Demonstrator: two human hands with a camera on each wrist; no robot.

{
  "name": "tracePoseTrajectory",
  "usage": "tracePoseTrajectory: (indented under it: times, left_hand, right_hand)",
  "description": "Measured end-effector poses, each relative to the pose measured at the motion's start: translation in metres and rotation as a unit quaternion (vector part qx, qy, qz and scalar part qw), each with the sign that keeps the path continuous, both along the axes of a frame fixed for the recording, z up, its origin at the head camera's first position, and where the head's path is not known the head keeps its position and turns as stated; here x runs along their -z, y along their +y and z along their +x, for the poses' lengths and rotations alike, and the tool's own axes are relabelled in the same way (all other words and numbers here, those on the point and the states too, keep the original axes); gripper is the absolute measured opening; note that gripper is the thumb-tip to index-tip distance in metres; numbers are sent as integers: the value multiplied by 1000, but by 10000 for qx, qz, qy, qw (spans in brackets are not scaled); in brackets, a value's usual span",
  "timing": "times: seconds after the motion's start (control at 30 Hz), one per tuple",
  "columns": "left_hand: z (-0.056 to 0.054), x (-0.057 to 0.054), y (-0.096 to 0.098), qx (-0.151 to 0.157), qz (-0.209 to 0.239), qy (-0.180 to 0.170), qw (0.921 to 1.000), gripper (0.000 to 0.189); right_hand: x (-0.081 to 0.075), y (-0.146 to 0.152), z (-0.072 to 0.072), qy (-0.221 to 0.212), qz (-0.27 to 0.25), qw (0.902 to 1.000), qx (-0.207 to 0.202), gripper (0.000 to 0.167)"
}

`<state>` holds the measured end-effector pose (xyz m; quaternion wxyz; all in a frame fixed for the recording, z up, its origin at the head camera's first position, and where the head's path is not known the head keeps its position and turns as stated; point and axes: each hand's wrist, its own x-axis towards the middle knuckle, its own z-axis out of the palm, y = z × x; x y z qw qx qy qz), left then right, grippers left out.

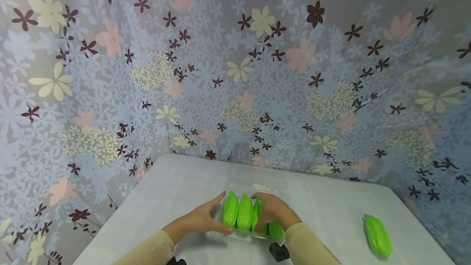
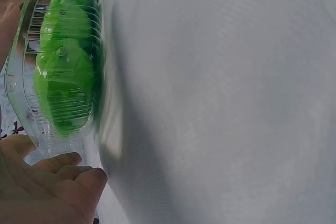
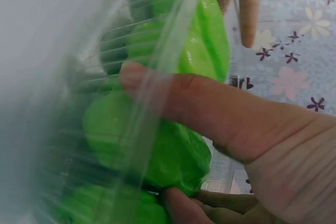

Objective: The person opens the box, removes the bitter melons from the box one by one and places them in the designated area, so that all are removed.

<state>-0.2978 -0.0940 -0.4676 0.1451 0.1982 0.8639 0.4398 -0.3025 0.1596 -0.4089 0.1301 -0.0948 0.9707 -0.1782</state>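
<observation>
A clear plastic container [image 1: 243, 234] holds several bright green, ridged, fruit-shaped pieces [image 1: 229, 209] side by side. My right hand [image 1: 272, 209] reaches over its right part and grips one green piece [image 3: 178, 153]. In the right wrist view the thumb lies across that piece near the container's rim, and other fingertips touch its lower side. My left hand [image 1: 204, 218] is spread at the container's left end, thumb toward the far side and fingers at the near side. In the left wrist view its loosely bent fingers [image 2: 63, 174] lie by the ribbed wall; contact there is unclear.
Another green piece [image 1: 377, 236] lies alone on the white-covered table [image 1: 331, 212], well to the right. A clear plastic lid-like part [image 1: 257, 179] extends behind the container. Flower-patterned curtain [image 1: 235, 72] hangs along the table's far edge.
</observation>
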Motion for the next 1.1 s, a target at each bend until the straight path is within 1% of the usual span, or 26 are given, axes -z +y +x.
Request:
tracePoseTrajectory:
  times: [0.1, 0.2, 0.37, 0.5, 0.6, 0.67, 0.73, 0.8, 0.9, 1.0, 1.03, 1.1]
  left_hand:
    - [2, 1, 1, -11, -42, 15, 10000, 118]
    - [3, 1, 1, -35, -51, 54, 10000, 117]
    - [3, 0, 2, -5, -98, 108, 9999, 117]
    - [4, 0, 1, 5, -70, 78, 9999, 117]
    - [3, 0, 1, 30, -55, 96, 9999, 116]
    - [3, 0, 1, 40, -53, 102, 9999, 116]
    - [2, 1, 1, 49, -45, 111, 9999, 116]
    - [2, 2, 0, 42, -15, 104, 9999, 117]
    - [2, 2, 0, 31, -4, 130, 9999, 117]
    - [2, 3, 1, 19, -8, 134, 9999, 117]
    - [2, 3, 1, 15, -14, 128, 9999, 117]
    - [2, 3, 1, 14, -13, 111, 9999, 117]
  right_hand:
    - [4, 2, 1, 20, -12, 10000, 29, 90]
    - [7, 5, 0, 62, -129, 9999, 52, 88]
    - [7, 13, 3, 188, -408, 9990, 57, 91]
    - [5, 21, 5, 199, -794, 9964, 208, 96]
    - [5, 29, 6, 189, -1269, 9914, 261, 98]
    - [5, 34, 7, 200, -1680, 9853, 255, 99]
    - [5, 39, 7, 226, -2178, 9754, 262, 102]
    - [6, 44, 8, 216, -2649, 9636, 298, 104]
    - [6, 48, 10, 187, -3317, 9422, 433, 106]
    - [5, 52, 11, 167, -3714, 9266, 567, 107]
    - [5, 53, 11, 171, -3796, 9229, 617, 107]
    - [6, 56, 11, 205, -3857, 9198, 692, 107]
